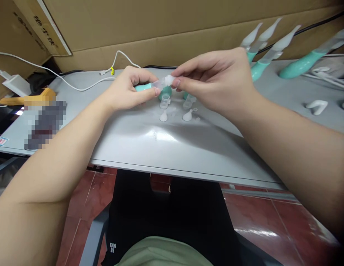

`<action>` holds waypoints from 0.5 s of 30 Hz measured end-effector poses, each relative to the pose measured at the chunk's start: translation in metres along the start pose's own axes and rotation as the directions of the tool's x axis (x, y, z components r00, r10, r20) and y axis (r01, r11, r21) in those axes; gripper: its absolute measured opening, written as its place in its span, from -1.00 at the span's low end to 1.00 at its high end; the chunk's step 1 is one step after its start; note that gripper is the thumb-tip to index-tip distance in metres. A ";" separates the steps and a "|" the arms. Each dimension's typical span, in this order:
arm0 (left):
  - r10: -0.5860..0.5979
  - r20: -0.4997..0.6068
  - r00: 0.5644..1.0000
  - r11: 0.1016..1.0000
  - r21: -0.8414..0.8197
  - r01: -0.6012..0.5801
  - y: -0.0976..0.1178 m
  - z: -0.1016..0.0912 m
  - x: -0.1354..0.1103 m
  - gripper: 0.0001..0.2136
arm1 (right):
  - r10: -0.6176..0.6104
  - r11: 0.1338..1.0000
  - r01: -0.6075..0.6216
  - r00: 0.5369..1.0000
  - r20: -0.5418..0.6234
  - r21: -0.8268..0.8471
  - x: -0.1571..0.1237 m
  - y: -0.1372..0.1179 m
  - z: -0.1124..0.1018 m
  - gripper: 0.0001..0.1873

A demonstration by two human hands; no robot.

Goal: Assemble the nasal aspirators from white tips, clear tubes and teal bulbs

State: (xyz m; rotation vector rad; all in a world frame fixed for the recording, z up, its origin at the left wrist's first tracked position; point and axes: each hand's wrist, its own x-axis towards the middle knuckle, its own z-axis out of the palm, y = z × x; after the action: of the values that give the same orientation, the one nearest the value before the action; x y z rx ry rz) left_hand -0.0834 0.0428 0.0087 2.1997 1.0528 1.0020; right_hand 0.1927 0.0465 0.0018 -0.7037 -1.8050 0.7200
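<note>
Keeping clear of the white cable (pixel 85 88) at upper left; holding the teal bottle (pixel 143 87) nearly sideways at upper centre in the left hand (pixel 124 88), with fingers narrowed around its clear neck (pixel 160 83). Pinching the white tip (pixel 169 80) just right of it in the right hand (pixel 216 75); cannot tell if fully seated. Best to keep tip and neck in line, squeezing lightly, clear of loose white cones (pixel 187 116) on the bench (pixel 133 136) at centre and other teal bottles (pixel 257 71) at upper right.

A teal, clear-necked device (pixel 161 83) is held sideways.
</note>
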 end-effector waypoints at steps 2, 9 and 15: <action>0.016 0.001 1.000 1.000 0.008 -0.016 0.003 0.000 0.000 -0.79 | 0.005 1.000 -0.005 1.000 0.007 -0.020 -0.002 0.002 -0.002 -0.72; 0.028 -0.004 1.000 0.997 0.075 -0.027 0.014 0.001 -0.002 -0.79 | 0.042 0.998 -0.039 0.997 0.063 -0.046 -0.007 -0.004 -0.007 -0.66; 0.027 -0.008 1.000 0.994 0.108 -0.026 0.019 -0.001 -0.004 -0.81 | 0.059 0.997 -0.053 0.993 0.100 -0.059 -0.005 -0.004 -0.008 -0.68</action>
State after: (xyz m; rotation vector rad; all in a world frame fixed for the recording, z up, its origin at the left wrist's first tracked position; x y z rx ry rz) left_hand -0.0776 0.0288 0.0209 2.3031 1.1082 0.9894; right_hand 0.2007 0.0414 0.0045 -0.7700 -1.9109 0.7563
